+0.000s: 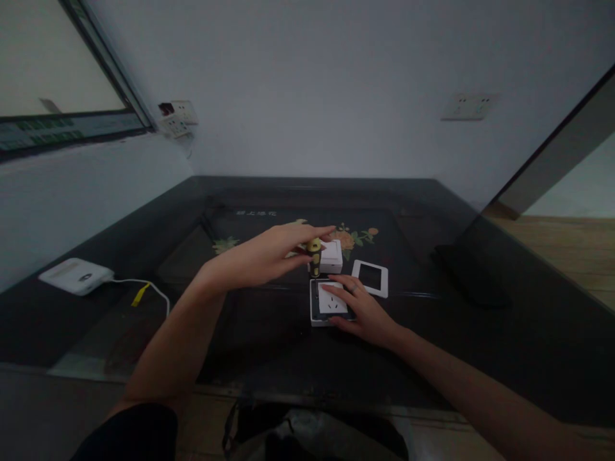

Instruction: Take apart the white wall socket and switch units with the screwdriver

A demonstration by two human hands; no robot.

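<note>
My left hand holds a screwdriver by its yellow and black handle, fingers around the top. The screwdriver stands nearly upright, its lower end at the left rear part of a white wall socket. Whether its tip sits on a screw is too small to tell. The socket lies face up on the table with its dark inner frame showing. My right hand grips the socket from the right, fingers across its face and edge. Just behind stands a white switch box. A loose white cover frame lies to the right.
The dark table has a flower print. At its left lies a white device with a white cable and yellow tag. A black flat object lies at the right. Wall sockets are on the wall behind.
</note>
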